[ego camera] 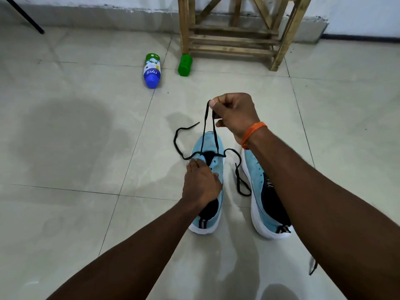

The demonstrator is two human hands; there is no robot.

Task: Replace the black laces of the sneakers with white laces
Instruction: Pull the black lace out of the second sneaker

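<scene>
**Black lace loop pulled up from the left sneaker**

Your right hand [236,113] is closed, thumb and fingers pinching a loop of the black lace [205,126] and holding it raised over the far side of the shoe. Two strands run down from that pinch to the eyelets of the left sneaker [208,141]. One loose lace end trails on the tile floor [86,137] to the left of the toe. The other curls on the floor between the two shoes.

Your left hand [201,185] is on top of the left sneaker, fingers curled over its upper, gripping it against the floor. The right sneaker [266,204] lies just beside it, partly hidden under your right forearm, which has an orange wrist thread [254,133].

Far left: a blue-and-green bottle [152,70] lying on its side, a green container [185,64] near it. Wooden stool [236,40] far, by the wall.
</scene>
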